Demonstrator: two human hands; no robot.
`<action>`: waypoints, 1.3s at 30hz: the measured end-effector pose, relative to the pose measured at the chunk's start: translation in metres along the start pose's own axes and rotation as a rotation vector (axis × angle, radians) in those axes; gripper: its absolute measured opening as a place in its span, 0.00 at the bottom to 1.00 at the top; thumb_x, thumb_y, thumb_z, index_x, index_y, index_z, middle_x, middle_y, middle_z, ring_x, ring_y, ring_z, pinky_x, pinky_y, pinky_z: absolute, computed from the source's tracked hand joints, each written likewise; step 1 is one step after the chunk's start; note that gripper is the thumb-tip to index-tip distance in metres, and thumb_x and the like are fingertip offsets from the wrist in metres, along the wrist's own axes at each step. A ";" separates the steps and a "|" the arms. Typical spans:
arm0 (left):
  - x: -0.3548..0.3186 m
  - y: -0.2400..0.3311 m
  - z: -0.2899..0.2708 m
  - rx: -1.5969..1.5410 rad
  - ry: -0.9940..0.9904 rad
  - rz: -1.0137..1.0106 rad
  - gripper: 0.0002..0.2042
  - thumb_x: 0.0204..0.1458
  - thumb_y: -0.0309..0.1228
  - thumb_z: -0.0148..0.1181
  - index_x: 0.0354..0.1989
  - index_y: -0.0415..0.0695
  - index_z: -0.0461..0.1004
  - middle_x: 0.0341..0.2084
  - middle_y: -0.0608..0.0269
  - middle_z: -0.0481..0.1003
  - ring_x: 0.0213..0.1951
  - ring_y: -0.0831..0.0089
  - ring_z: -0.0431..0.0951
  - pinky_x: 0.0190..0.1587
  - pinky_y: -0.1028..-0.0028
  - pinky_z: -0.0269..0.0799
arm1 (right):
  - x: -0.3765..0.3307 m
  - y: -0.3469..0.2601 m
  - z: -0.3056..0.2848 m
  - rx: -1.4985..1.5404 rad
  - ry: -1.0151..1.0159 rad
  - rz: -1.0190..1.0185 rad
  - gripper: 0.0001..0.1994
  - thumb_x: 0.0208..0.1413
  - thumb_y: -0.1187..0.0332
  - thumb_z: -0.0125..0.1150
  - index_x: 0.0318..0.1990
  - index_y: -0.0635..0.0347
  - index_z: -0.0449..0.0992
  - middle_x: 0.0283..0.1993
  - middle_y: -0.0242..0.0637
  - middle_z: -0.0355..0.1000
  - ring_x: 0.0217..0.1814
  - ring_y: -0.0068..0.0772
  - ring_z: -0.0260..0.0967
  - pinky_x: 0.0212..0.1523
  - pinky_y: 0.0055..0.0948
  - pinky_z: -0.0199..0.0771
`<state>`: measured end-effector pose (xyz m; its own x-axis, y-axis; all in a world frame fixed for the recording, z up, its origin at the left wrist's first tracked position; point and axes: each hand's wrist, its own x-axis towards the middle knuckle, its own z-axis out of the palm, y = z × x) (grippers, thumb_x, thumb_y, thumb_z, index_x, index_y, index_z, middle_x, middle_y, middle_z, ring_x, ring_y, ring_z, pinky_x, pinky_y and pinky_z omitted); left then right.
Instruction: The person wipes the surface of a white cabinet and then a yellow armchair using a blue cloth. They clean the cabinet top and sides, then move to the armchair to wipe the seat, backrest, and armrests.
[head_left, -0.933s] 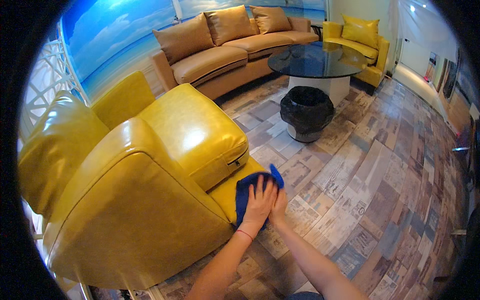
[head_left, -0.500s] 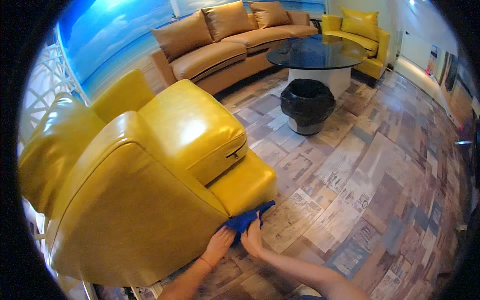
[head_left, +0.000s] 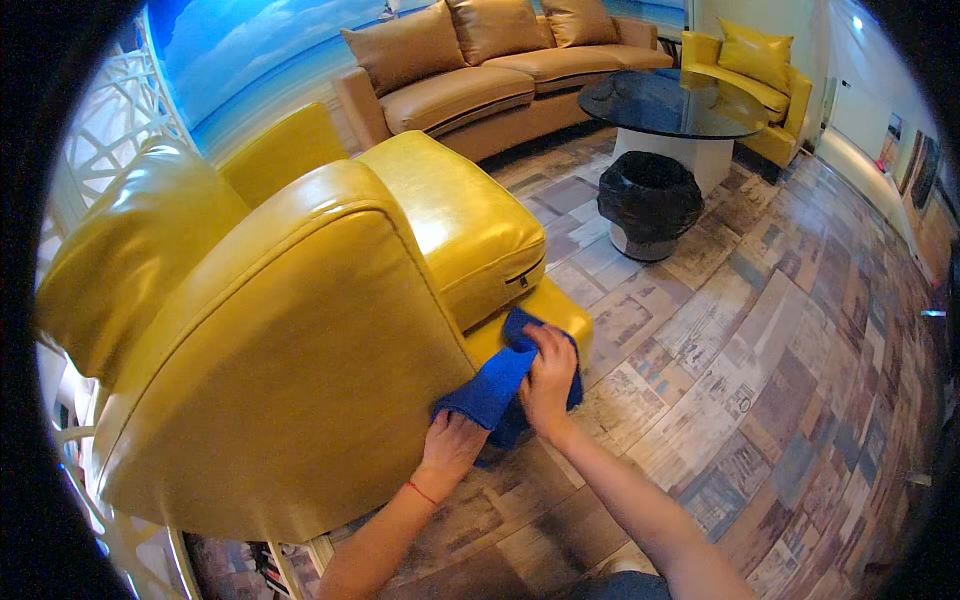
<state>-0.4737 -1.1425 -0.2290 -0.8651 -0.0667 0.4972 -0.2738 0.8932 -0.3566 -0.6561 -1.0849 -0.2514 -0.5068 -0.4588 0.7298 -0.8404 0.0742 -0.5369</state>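
A blue cloth is stretched between my two hands at the front lower corner of a yellow leather armchair. My left hand grips the cloth's near end beside the chair's side panel, its fingertips tucked under the fabric. Farther forward, my right hand is closed on the other part of the cloth, in front of the chair's yellow base below the seat cushion. Part of the cloth hangs down below the right hand toward the floor. A red string circles my left wrist.
A bin with a black liner stands before a round dark glass table on a white base. Behind are a curved brown sofa and another yellow armchair. A white lattice stands at left. The floor is patchwork-patterned planks.
Both hands have moved up with the cloth, the right one farther, up beside the chair's base. The cloth is now spread wider between them. The view has shifted slightly.
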 end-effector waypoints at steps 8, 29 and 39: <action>-0.020 -0.033 -0.052 0.160 -0.129 -0.061 0.23 0.53 0.47 0.60 0.55 0.51 0.75 0.55 0.59 0.73 0.57 0.56 0.71 0.56 0.51 0.65 | -0.027 -0.074 -0.012 0.530 -0.048 0.223 0.25 0.52 0.81 0.49 0.61 0.66 0.67 0.63 0.54 0.67 0.64 0.59 0.64 0.66 0.46 0.61; 0.143 -0.155 -0.303 -0.068 -0.094 -0.561 0.26 0.55 0.51 0.59 0.40 0.34 0.78 0.33 0.40 0.79 0.36 0.44 0.79 0.41 0.54 0.74 | 0.303 -0.244 -0.081 0.087 -0.846 -0.362 0.23 0.63 0.55 0.44 0.45 0.67 0.78 0.49 0.59 0.75 0.55 0.61 0.70 0.58 0.48 0.68; 0.140 -0.149 -0.298 -0.144 0.011 -0.614 0.35 0.44 0.54 0.68 0.48 0.32 0.73 0.40 0.39 0.75 0.40 0.43 0.77 0.43 0.55 0.73 | 0.277 -0.242 -0.100 0.158 -0.617 -0.398 0.15 0.60 0.60 0.53 0.33 0.66 0.77 0.32 0.55 0.73 0.38 0.61 0.71 0.39 0.50 0.70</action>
<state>-0.4290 -1.1526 0.1292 -0.5632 -0.5828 0.5859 -0.6595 0.7441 0.1062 -0.6123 -1.1419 0.1232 0.0684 -0.8409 0.5369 -0.8766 -0.3075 -0.3701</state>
